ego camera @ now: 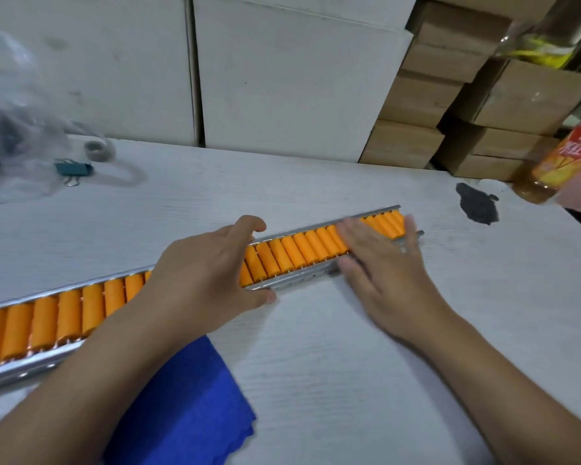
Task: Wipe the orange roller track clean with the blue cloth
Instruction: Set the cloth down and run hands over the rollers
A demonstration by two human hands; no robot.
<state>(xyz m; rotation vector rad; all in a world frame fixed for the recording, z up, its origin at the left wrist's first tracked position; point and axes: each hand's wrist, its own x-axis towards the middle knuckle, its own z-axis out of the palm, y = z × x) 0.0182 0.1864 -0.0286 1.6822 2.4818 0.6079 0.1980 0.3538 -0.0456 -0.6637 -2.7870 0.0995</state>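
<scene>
The orange roller track, a long metal rail full of orange rollers, lies slantwise across the white table from lower left to upper right. My left hand clasps the track's middle, thumb on the near rail and fingers over the far rail. My right hand rests flat on the rollers near the right end, fingers spread and blurred. The blue cloth lies loose on the table below the track, partly under my left forearm. Neither hand touches it.
A clear plastic bag, a teal binder clip and a tape roll sit at the back left. A dark stain and an orange-labelled bottle are at the right edge. Cardboard boxes and white panels stand behind.
</scene>
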